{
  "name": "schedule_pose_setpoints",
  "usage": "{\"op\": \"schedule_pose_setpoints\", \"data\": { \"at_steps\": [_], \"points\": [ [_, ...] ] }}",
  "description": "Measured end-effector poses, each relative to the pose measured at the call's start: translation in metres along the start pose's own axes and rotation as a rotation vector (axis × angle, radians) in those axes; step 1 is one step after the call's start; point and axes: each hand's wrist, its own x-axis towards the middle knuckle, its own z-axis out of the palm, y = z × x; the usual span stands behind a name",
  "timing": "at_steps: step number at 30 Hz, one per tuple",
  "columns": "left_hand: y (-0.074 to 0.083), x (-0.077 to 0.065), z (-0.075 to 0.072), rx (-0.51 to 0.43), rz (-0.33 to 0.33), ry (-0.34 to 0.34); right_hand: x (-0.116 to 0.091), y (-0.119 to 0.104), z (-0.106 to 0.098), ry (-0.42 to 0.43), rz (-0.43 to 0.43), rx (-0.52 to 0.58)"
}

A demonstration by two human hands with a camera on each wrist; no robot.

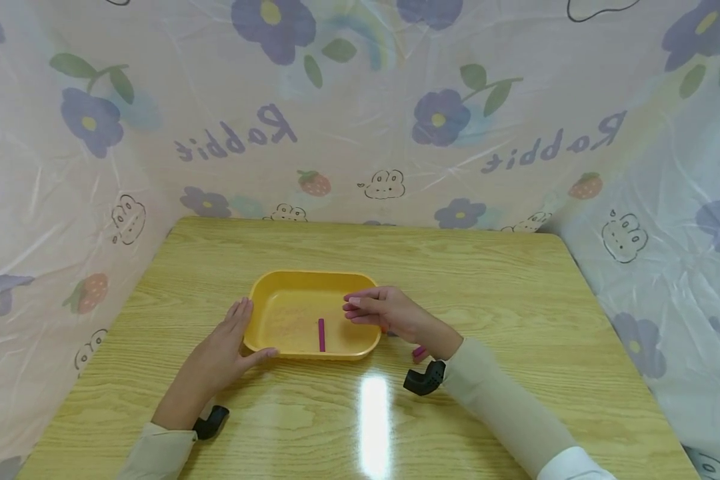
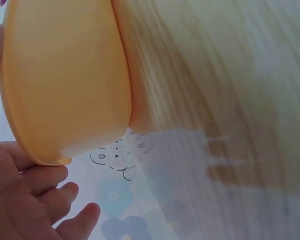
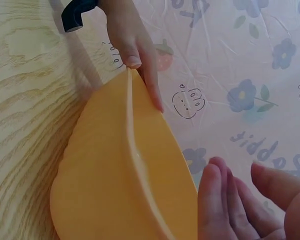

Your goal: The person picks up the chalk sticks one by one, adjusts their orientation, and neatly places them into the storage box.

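Note:
A shallow yellow-orange plastic tray [image 1: 300, 293] with rounded corners rests on the wooden table. My left hand [image 1: 223, 347] spans its near left corner, fairly straight fingers against the left side and thumb along the front rim. In the left wrist view, its fingers [image 2: 45, 180] touch the rim from outside. Inside the tray, a thin magenta stick [image 1: 321, 335] lies near the front wall. Over the tray's right end hovers my right hand [image 1: 393, 312]. The right wrist view shows its thumb [image 3: 280, 187] apart from the fingers, with nothing visible between them.
Another magenta piece [image 1: 419, 352] lies on the table [image 1: 486, 287], partly hidden by my right wrist. A small red-orange bit shows beneath the right hand. Black wrist-camera mounts [image 1: 425, 378] stick out from both wrists. Printed curtains [image 1: 360, 147] enclose the table's back and sides.

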Motion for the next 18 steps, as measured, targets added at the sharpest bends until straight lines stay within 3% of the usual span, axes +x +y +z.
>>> {"op": "schedule_pose_setpoints", "data": {
  "at_steps": [18],
  "points": [
    [-0.0002,-0.0004,0.0003,0.003,0.013,0.003,-0.0007,0.0013,0.0016,0.025,0.007,-0.005]
  ]
}}
